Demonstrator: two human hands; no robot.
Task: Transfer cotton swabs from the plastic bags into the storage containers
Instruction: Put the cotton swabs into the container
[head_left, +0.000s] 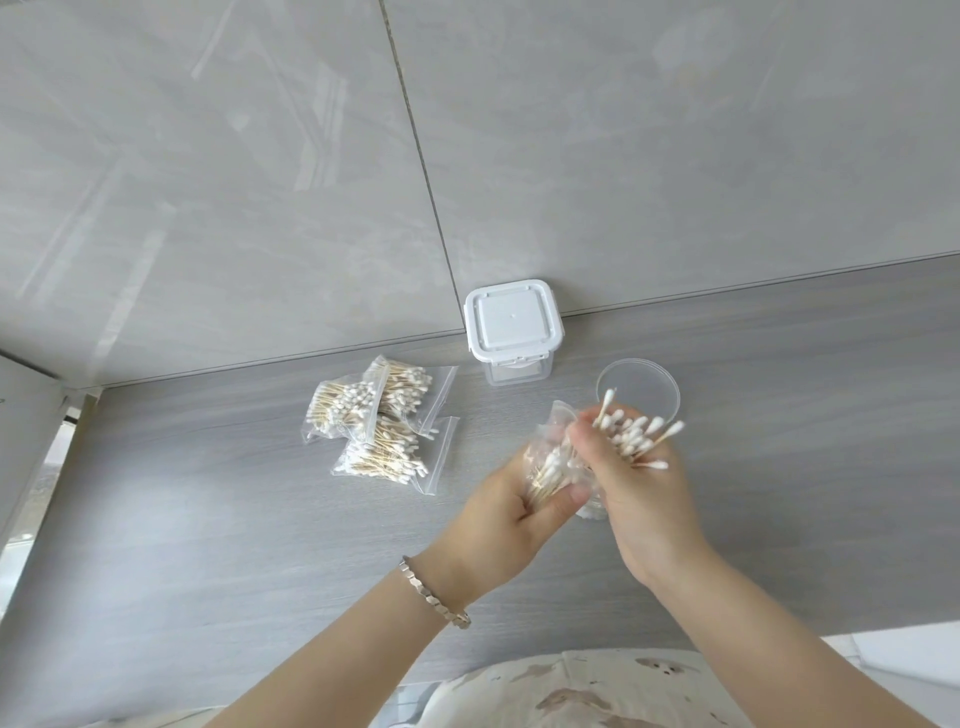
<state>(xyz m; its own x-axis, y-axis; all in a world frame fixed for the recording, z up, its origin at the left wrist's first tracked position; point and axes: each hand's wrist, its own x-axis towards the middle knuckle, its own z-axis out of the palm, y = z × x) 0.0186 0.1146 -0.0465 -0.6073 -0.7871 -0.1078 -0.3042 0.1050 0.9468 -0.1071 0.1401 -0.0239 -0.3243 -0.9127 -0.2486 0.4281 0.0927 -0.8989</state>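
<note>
The left hand (511, 512) is curling fingers and thumb round a crinkled clear plastic bag (550, 457), with pale wooden sticks showing through it. The right hand (631, 499) is gripping a fat bundle of cotton swabs (636, 434), white tips fanning out by the round clear tub (644, 382). More filled bags (382, 421) are lying heaped to the left on the grey counter (208, 493), and a square lidded container (513, 332) is sitting against the wall.
</note>
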